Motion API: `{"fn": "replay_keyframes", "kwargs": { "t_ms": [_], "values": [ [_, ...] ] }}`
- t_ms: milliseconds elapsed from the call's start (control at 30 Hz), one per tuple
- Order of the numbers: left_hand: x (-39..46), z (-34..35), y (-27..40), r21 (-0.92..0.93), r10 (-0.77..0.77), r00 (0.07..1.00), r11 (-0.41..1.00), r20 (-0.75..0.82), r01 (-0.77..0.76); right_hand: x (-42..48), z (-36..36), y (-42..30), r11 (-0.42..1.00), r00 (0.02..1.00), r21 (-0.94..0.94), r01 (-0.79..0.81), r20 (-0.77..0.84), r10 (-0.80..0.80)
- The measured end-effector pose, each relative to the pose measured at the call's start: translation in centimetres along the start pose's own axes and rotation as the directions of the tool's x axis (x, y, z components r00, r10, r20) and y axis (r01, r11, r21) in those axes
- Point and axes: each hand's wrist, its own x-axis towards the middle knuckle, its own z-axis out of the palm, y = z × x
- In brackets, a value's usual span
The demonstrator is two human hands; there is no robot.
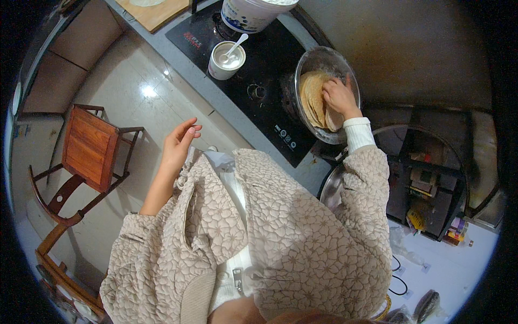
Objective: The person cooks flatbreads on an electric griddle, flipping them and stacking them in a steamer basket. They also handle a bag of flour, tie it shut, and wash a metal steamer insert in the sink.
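Note:
My right hand (339, 97) reaches into a shiny, flour-dusted metal basin (301, 121) at the right end of the black glass cooktop (267, 109). Its fingertips touch a stack of thin, pale-brown flatbreads (311, 97), some folded over. Whether the fingers grip one of them cannot be made out. Away from the counter, my left hand (178, 141) hangs over the floor with its fingers loosely bent and nothing in them. A white tub (221, 72) with a white spoon (236, 45) leaning in it stands on the cooktop.
Behind the tub stands a large printed bucket (249, 18) holding white powder. A wooden board (156, 14) with pale dough lies at the counter's far end. A wooden chair (89, 146) stands on the tiled floor to the left. Another metal pan (332, 186) is partly hidden by my right sleeve.

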Motion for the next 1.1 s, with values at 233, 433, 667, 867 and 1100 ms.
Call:
{"fn": "replay_keyframes", "kwargs": {
  "t_ms": [233, 433, 667, 867, 1100],
  "values": [
    [-0.5, -0.1, 0.0, -0.014, -0.005, 1.0, 1.0, -0.001, 0.005, -0.1, 0.3, -0.6, 0.993, 1.0, -0.119, 0.023, 0.013, -0.022],
    [-0.6, 0.0, -0.2, 0.018, -0.013, 1.0, 1.0, 0.009, 0.013, -0.6, 0.8, -0.4, 0.997, 0.999, -0.074, -0.034, 0.005, 0.035],
    [0.2, 0.0, 0.6, 0.026, -0.026, 1.0, 0.999, 0.009, 0.026, 1.0, 0.5, -1.8, 0.995, 0.985, -0.089, -0.052, 0.157, 0.066],
    [-0.2, -0.7, -0.5, 0.003, 0.002, 1.0, 1.0, -0.008, -0.002, -0.3, -0.1, -0.5, 0.999, 0.998, -0.018, -0.046, -0.035, 0.045],
    [-0.1, -0.7, -0.8, 0.007, -0.004, 1.0, 1.0, -0.001, 0.004, 0.7, -0.1, -0.8, 0.997, 1.0, 0.074, -0.002, 0.027, 0.0]
  ]
}}
